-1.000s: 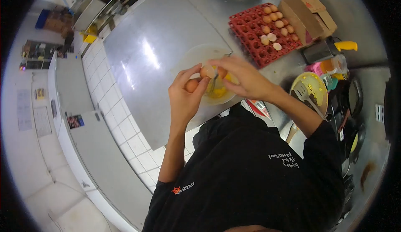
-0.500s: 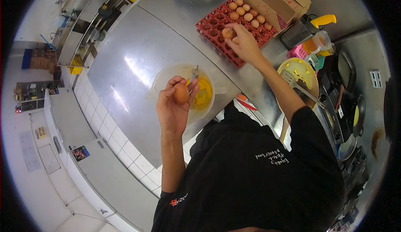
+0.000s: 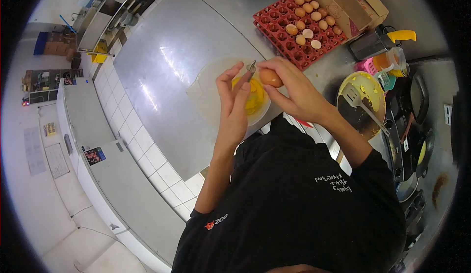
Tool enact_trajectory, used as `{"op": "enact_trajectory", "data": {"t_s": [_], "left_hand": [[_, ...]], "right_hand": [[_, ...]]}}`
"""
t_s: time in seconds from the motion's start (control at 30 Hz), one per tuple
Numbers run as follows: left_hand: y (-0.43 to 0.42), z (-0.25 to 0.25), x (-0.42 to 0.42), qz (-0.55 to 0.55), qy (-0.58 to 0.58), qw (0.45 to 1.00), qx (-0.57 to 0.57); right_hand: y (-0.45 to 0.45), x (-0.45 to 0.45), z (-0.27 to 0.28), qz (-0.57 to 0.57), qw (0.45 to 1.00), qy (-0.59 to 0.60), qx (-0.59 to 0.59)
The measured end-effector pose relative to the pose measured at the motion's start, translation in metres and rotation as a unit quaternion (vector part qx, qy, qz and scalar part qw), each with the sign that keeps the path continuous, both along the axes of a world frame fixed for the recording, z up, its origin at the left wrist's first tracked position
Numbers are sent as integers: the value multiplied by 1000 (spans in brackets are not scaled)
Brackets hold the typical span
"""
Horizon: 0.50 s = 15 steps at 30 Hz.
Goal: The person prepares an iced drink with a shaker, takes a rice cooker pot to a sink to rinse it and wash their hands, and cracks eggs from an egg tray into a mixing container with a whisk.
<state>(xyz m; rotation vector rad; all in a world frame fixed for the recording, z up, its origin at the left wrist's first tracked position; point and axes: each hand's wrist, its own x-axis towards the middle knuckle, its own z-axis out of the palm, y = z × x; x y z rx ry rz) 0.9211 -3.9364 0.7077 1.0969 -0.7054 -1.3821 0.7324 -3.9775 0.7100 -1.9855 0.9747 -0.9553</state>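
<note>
My right hand (image 3: 297, 92) grips a brown egg (image 3: 271, 78) above the near side of a translucent bowl (image 3: 202, 87). Yellow beaten egg (image 3: 255, 98) shows in the bowl, and a whisk (image 3: 251, 68) leans in it with its handle up. Beside the whisk handle, my left hand (image 3: 232, 101) is raised over the bowl with fingers apart and nothing seen in it. A red egg tray (image 3: 274, 25) lies beyond my right hand. It holds several whole eggs (image 3: 307, 8), and pale shell pieces (image 3: 307, 33) sit in its near cups.
A cardboard box (image 3: 343, 3) stands behind the tray. To the right are a yellow-handled jug (image 3: 375, 42), a pan with egg residue (image 3: 375, 89) bearing a spatula (image 3: 365, 103), and dark pans (image 3: 419, 94). A steel table (image 3: 171, 52) lies under the bowl.
My right hand has left the tray, where shells now sit, and come to the bowl. The egg has passed from my left hand to my right. My left hand has opened.
</note>
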Motion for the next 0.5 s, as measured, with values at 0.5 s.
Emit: {"op": "enact_trajectory", "data": {"t_s": [0.5], "left_hand": [[15, -14, 33, -109, -333, 919, -181]], "right_hand": [[17, 26, -8, 49, 998, -15, 22]]}}
